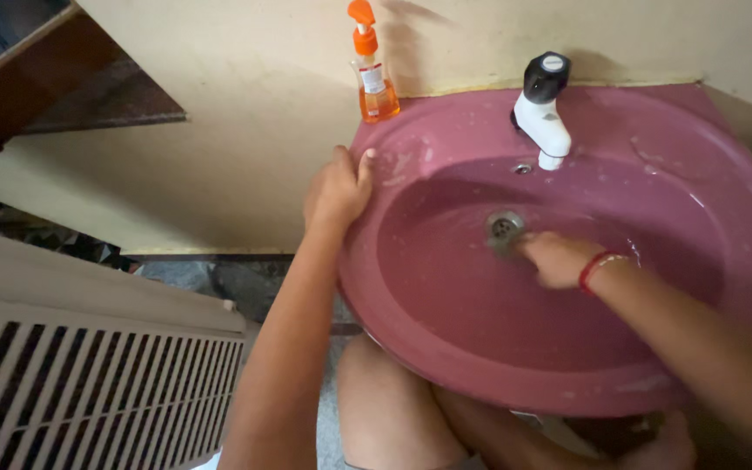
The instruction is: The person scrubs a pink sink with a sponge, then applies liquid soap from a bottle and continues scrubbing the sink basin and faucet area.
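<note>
Knees showed below the maroon basin (pixel 446 130), fixed to the wall, hard and probably slippery when wet. Right hand (pixel 554 258) lay blurred near the drain (pixel 504 227), fingers unclear. Left hand (pixel 338 190) gripped the rim, fingers curled over.

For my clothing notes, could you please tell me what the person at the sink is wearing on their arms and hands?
Both forearms are bare, with no sleeves in view. The right hand has a red band around the wrist. The left hand shows no gloves, rings or bands.
</note>
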